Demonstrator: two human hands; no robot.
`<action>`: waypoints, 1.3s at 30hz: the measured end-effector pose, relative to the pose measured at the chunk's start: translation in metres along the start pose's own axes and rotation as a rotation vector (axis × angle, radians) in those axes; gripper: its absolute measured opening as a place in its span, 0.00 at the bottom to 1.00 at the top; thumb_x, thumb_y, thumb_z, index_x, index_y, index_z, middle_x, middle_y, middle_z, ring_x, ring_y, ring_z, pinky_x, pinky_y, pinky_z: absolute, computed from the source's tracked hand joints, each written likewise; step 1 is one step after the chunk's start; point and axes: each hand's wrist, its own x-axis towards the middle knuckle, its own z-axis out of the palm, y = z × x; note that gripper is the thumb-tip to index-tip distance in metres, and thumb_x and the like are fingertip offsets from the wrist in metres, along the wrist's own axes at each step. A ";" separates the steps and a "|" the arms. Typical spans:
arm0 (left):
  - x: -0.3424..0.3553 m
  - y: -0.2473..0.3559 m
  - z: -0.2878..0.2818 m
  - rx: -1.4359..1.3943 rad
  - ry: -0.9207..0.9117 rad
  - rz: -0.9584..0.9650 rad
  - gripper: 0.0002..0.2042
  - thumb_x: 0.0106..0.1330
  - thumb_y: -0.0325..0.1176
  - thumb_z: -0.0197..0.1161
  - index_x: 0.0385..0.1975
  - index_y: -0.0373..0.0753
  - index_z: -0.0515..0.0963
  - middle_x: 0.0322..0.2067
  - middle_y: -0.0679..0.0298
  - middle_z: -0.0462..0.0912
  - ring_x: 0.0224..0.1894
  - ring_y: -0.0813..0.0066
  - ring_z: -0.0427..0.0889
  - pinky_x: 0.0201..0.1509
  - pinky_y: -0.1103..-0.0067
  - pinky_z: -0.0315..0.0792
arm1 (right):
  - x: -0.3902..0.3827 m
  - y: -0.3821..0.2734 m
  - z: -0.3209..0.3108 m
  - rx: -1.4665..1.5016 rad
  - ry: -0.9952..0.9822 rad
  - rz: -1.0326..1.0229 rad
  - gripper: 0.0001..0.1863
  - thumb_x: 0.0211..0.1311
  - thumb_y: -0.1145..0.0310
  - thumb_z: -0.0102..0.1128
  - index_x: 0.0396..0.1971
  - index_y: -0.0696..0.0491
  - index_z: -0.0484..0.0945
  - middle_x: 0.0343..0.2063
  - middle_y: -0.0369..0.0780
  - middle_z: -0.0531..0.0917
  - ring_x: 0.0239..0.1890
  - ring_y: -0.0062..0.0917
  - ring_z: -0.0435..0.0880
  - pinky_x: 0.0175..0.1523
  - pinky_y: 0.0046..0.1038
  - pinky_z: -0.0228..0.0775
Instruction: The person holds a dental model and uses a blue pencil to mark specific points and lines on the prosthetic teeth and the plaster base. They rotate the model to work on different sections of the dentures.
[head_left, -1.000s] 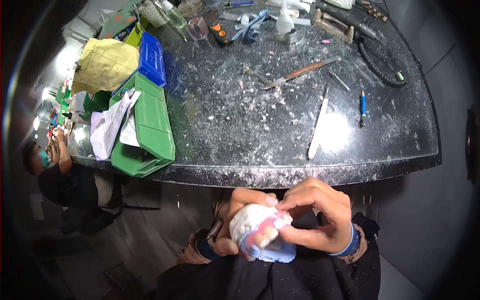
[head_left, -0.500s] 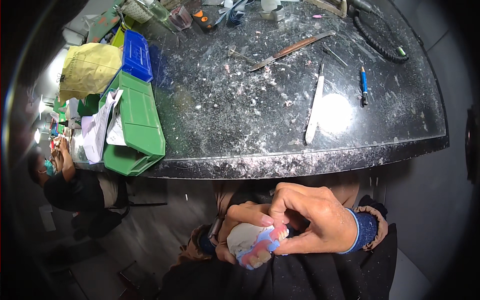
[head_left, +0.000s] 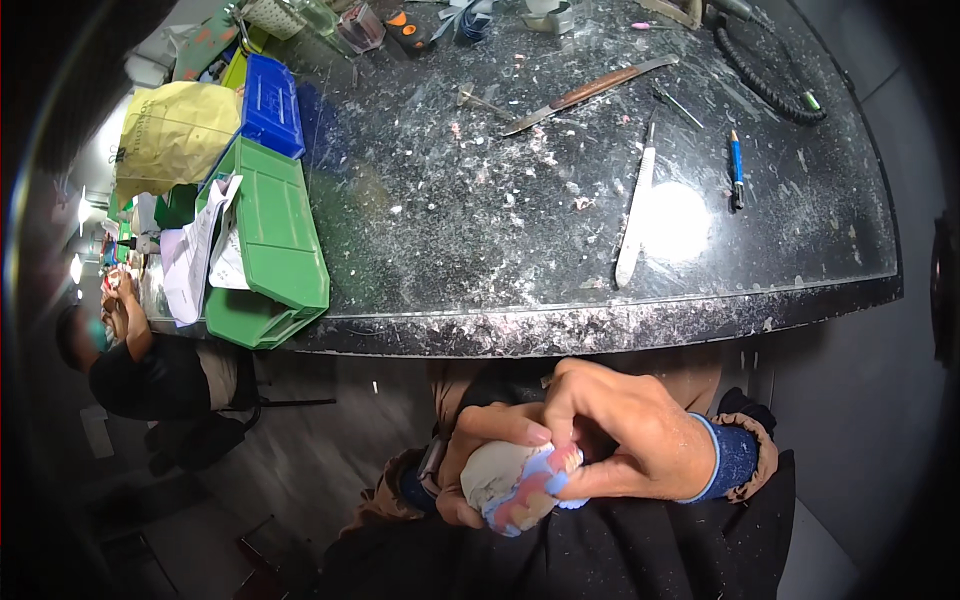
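In my lap, below the bench edge, my left hand is closed around a white and blue dental model, its thumb lying along the top. A pink denture with tooth-coloured teeth sits against the blue part of the model. My right hand pinches the right end of the denture between thumb and bent fingers. The thumb presses near the teeth, and the other fingertips are partly hidden behind the model.
A dusty black bench carries a scalpel, a wooden-handled knife, a blue pen-like tool and a coiled cable. Left are a green bin, a blue bin and a yellow bag. Another person sits far left.
The dental model has turned slightly in my hands and moved a little to the right. My right thumb has shifted up over the denture's side. Both hands keep their grip.
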 end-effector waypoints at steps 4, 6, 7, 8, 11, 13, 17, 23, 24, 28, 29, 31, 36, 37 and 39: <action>0.013 0.012 0.010 0.403 0.263 -0.076 0.35 0.52 0.44 0.62 0.50 0.28 0.52 0.40 0.49 0.67 0.38 0.70 0.74 0.39 0.79 0.70 | -0.004 -0.008 -0.001 0.075 0.175 0.109 0.18 0.47 0.73 0.63 0.34 0.56 0.63 0.31 0.39 0.70 0.27 0.21 0.74 0.26 0.21 0.68; 0.006 0.021 0.012 0.393 0.366 -0.173 0.33 0.49 0.38 0.65 0.49 0.30 0.54 0.42 0.52 0.66 0.39 0.72 0.74 0.41 0.79 0.71 | -0.013 -0.001 0.004 0.246 0.244 0.096 0.22 0.47 0.77 0.62 0.38 0.58 0.59 0.39 0.45 0.71 0.36 0.21 0.76 0.34 0.20 0.74; 0.004 0.022 0.013 0.451 0.383 -0.173 0.34 0.47 0.37 0.68 0.48 0.30 0.55 0.42 0.53 0.67 0.39 0.72 0.74 0.41 0.79 0.71 | -0.017 -0.001 0.006 0.295 0.236 0.090 0.23 0.47 0.78 0.61 0.39 0.58 0.58 0.39 0.46 0.71 0.38 0.23 0.76 0.36 0.21 0.74; 0.002 0.022 0.013 0.509 0.401 -0.174 0.35 0.44 0.37 0.70 0.48 0.31 0.56 0.42 0.53 0.67 0.40 0.71 0.75 0.42 0.79 0.71 | -0.019 -0.001 0.008 0.345 0.228 0.082 0.24 0.48 0.79 0.61 0.40 0.57 0.56 0.40 0.47 0.72 0.40 0.24 0.76 0.39 0.22 0.75; -0.002 0.026 0.014 0.658 0.335 -0.182 0.37 0.37 0.36 0.76 0.46 0.32 0.59 0.40 0.53 0.71 0.39 0.70 0.77 0.41 0.78 0.72 | -0.022 -0.008 0.015 0.475 0.154 0.241 0.26 0.43 0.83 0.60 0.39 0.55 0.55 0.38 0.45 0.71 0.46 0.28 0.74 0.43 0.29 0.76; -0.005 0.027 0.016 0.713 0.340 -0.208 0.37 0.35 0.36 0.77 0.45 0.32 0.60 0.38 0.54 0.73 0.38 0.69 0.78 0.41 0.78 0.73 | -0.023 -0.008 0.017 0.408 0.152 0.260 0.26 0.43 0.83 0.61 0.38 0.56 0.55 0.36 0.42 0.72 0.44 0.25 0.75 0.42 0.26 0.76; -0.007 0.030 0.022 0.829 0.361 -0.233 0.35 0.33 0.37 0.78 0.41 0.33 0.64 0.33 0.54 0.76 0.35 0.68 0.80 0.39 0.78 0.74 | -0.025 -0.008 0.018 0.376 0.148 0.256 0.27 0.42 0.82 0.61 0.40 0.56 0.54 0.34 0.40 0.72 0.42 0.21 0.76 0.40 0.24 0.76; -0.008 0.032 0.024 0.885 0.319 -0.290 0.36 0.31 0.38 0.78 0.41 0.34 0.64 0.32 0.54 0.78 0.35 0.66 0.81 0.38 0.77 0.75 | -0.028 -0.004 0.020 0.260 0.126 0.204 0.29 0.39 0.80 0.60 0.40 0.55 0.52 0.36 0.41 0.71 0.42 0.21 0.76 0.34 0.19 0.74; -0.008 0.032 0.024 0.894 0.319 -0.299 0.37 0.31 0.38 0.78 0.41 0.34 0.64 0.31 0.54 0.78 0.36 0.66 0.80 0.39 0.77 0.76 | -0.027 -0.003 0.021 0.264 0.128 0.209 0.29 0.39 0.80 0.60 0.40 0.55 0.52 0.36 0.41 0.71 0.42 0.21 0.76 0.34 0.19 0.74; -0.006 0.032 0.025 0.887 0.302 -0.330 0.37 0.31 0.37 0.78 0.42 0.34 0.63 0.32 0.53 0.78 0.37 0.65 0.80 0.40 0.76 0.76 | -0.027 -0.002 0.022 0.248 0.137 0.193 0.30 0.38 0.79 0.59 0.41 0.56 0.52 0.36 0.41 0.67 0.41 0.21 0.76 0.33 0.18 0.73; -0.007 0.031 0.024 0.882 0.293 -0.325 0.37 0.31 0.36 0.78 0.42 0.34 0.63 0.32 0.53 0.78 0.37 0.65 0.80 0.40 0.76 0.76 | -0.027 -0.001 0.022 0.223 0.142 0.173 0.30 0.37 0.79 0.59 0.41 0.57 0.52 0.36 0.41 0.66 0.41 0.21 0.76 0.32 0.18 0.74; -0.006 0.030 0.023 0.870 0.279 -0.320 0.36 0.32 0.36 0.78 0.42 0.33 0.63 0.32 0.53 0.78 0.38 0.65 0.80 0.39 0.76 0.76 | -0.027 -0.002 0.024 0.192 0.162 0.159 0.30 0.37 0.79 0.59 0.41 0.57 0.52 0.36 0.41 0.66 0.41 0.21 0.76 0.32 0.17 0.74; -0.006 0.027 0.021 0.846 0.259 -0.282 0.35 0.33 0.34 0.77 0.41 0.32 0.63 0.32 0.53 0.78 0.36 0.65 0.81 0.40 0.75 0.76 | -0.027 -0.003 0.023 0.134 0.170 0.164 0.29 0.38 0.80 0.57 0.40 0.58 0.51 0.36 0.42 0.70 0.40 0.21 0.77 0.32 0.17 0.74; -0.006 0.027 0.019 0.844 0.256 -0.283 0.35 0.33 0.34 0.77 0.41 0.32 0.63 0.32 0.53 0.78 0.36 0.65 0.81 0.40 0.75 0.76 | -0.028 -0.002 0.023 0.149 0.172 0.150 0.29 0.39 0.80 0.60 0.40 0.58 0.52 0.35 0.43 0.72 0.38 0.20 0.77 0.33 0.17 0.74; -0.009 0.027 0.015 0.746 0.255 -0.313 0.35 0.33 0.34 0.78 0.41 0.33 0.63 0.31 0.55 0.77 0.34 0.67 0.81 0.38 0.76 0.76 | -0.029 -0.002 0.020 0.165 0.164 0.132 0.30 0.40 0.80 0.63 0.40 0.59 0.53 0.33 0.43 0.74 0.37 0.20 0.78 0.33 0.17 0.74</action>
